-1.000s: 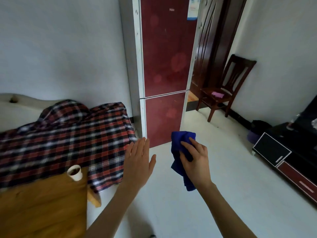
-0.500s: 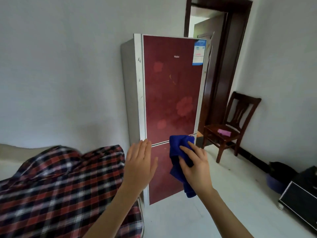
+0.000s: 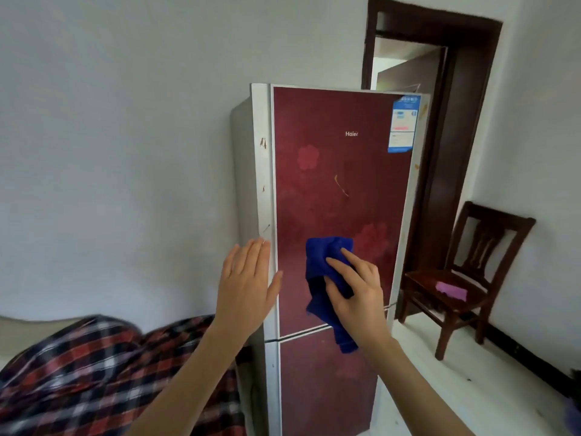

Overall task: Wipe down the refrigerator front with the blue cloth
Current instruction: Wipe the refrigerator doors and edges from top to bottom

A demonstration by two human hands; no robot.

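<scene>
A tall refrigerator (image 3: 339,184) with a dark red flowered front and white edges stands in the middle of the view. My right hand (image 3: 358,297) grips the bunched blue cloth (image 3: 323,256) in front of the lower part of the upper door; whether the cloth touches the door I cannot tell. The cloth's tail hangs down past the seam between the two doors. My left hand (image 3: 246,284) is raised flat with straight fingers, in front of the refrigerator's white left edge, holding nothing.
A plaid red cloth (image 3: 103,376) covers furniture at the lower left, close to the refrigerator's side. A dark wooden chair (image 3: 465,278) with a pink item (image 3: 451,290) on its seat stands at the right. Behind the refrigerator is a dark doorway (image 3: 446,127).
The view has tilted up and come closer to the refrigerator, whose top now shows. Both hands have risen before the upper door; the right one still holds the cloth.
</scene>
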